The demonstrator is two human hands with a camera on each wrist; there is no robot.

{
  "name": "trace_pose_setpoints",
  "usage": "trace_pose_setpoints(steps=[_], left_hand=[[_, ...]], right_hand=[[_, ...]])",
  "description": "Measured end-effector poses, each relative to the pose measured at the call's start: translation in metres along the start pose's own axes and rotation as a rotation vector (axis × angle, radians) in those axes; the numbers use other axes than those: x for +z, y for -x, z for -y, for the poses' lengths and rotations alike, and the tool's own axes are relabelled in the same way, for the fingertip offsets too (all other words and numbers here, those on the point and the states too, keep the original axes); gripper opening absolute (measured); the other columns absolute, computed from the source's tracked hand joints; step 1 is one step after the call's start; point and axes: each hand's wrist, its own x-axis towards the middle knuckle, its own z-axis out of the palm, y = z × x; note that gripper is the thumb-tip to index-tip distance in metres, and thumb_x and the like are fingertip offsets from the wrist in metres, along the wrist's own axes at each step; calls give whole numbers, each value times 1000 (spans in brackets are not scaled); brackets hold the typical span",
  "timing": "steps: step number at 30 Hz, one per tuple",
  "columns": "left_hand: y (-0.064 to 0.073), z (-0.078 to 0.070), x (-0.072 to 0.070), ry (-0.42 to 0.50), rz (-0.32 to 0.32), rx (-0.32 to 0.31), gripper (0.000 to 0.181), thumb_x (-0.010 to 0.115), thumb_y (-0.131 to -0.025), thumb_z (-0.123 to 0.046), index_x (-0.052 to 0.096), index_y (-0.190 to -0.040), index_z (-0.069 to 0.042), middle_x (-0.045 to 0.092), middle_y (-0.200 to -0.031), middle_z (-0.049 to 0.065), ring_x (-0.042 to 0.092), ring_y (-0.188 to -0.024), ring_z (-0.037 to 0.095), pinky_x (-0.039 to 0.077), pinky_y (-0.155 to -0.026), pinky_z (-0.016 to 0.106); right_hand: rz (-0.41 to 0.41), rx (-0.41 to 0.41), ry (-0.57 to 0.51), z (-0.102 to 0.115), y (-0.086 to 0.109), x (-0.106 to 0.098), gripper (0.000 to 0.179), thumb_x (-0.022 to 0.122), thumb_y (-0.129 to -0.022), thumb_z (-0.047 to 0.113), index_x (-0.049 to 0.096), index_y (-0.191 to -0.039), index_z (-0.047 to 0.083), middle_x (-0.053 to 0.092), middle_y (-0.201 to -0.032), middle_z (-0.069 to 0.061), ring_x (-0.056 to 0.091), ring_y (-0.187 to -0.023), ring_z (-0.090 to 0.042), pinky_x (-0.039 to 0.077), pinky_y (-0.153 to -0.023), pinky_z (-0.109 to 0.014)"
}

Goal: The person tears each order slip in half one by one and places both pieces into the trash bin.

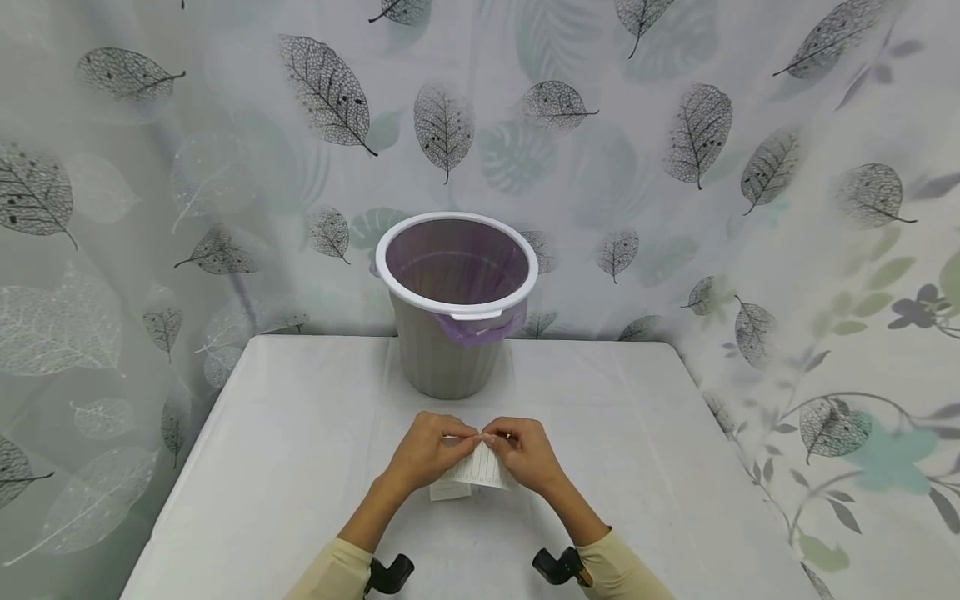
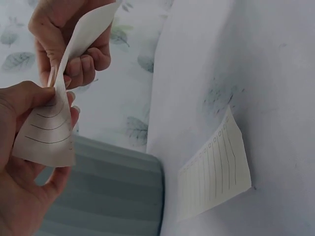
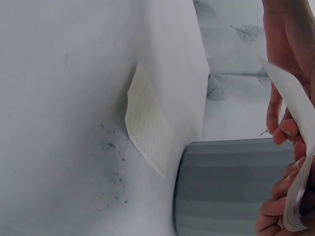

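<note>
Hands: left hand [image 1: 423, 457] and right hand [image 1: 529, 457], thumbs and fingers of both pinching the same paper; two hands.
Held paper [image 1: 486, 472]: lined, raised over the table, bent between the hands; apparently still being worked, though the fingers hide whether it is torn; one.
Loose paper [image 1: 451, 490]: lined, lying below the hands, apparently already separated; one.
Table [image 1: 637, 467]: white-covered; one.
Bin [image 1: 450, 367]: upright beyond the papers, its bottom hidden, so anything dropped inside cannot be judged; one, with one purple bag [image 1: 480, 332].
</note>
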Motion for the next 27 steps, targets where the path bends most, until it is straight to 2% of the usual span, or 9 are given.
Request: trace_pose_setpoints(steps=[6, 15, 27], left_hand=[[-2, -2, -1, -42, -14, 6, 7, 78, -94, -7, 84, -97, -5, 78, -90, 1, 73, -82, 12, 59, -72, 30], [-5, -5, -4, -63, -11, -15, 7, 79, -93, -7, 83, -98, -4, 78, -91, 2, 73, -84, 14, 59, -73, 31], [-7, -6, -6, -51, -24, -8, 10, 79, -93, -5, 82, -100, 1, 78, -93, 5, 74, -85, 16, 60, -73, 31]], right_hand=[[23, 27, 12, 3, -2, -2, 15, 70, -97, 1, 78, -91, 12, 71, -83, 8, 59, -72, -10, 50, -68, -30], [48, 82, -13, 3, -4, -6, 15, 68, -101, 7, 76, -91, 11, 67, -79, 10, 57, -67, -9, 50, -60, -28], [4, 43, 33, 4, -6, -9, 18, 67, -101, 5, 73, -86, 12, 60, -73, 10, 51, -63, -8, 46, -60, -28]])
